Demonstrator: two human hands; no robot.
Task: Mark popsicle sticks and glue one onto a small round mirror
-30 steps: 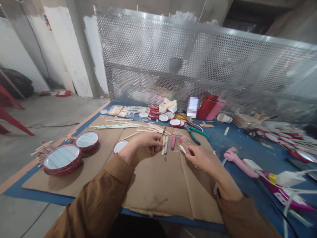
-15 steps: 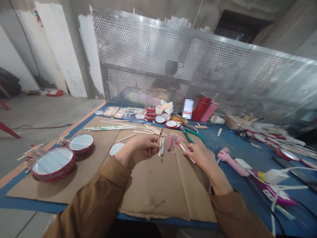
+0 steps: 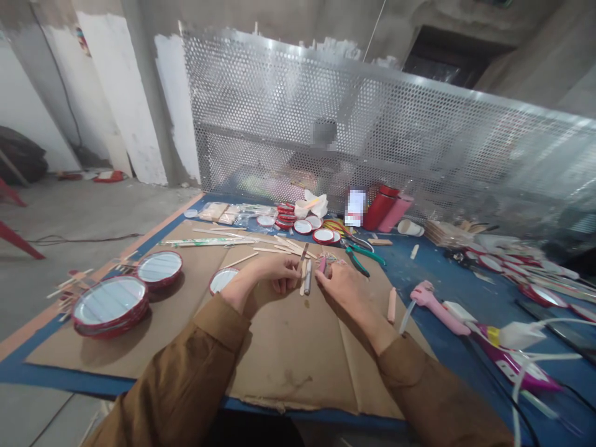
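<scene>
My left hand is closed in a pinch on a narrow brown stick, held tilted above the cardboard. Just right of it a grey marker-like tube and a pale wooden stick lie side by side. My right hand is at a pink marker-like tube, thumb and fingers closed around its near end. Behind the right hand is a tangle of thin coloured strands. A slim pale pink object lies on the cardboard beside my right forearm.
Round red-rimmed discs with sticks attached are at the left. Green-handled pliers, loose wooden sticks, a red bottle and a phone stand or lie farther back. A pink glue gun and cables are on the right.
My right hand has let go of the slim pale pink object, now lying to the right, and moved left to the pink tube. My left hand still holds the brown stick.
</scene>
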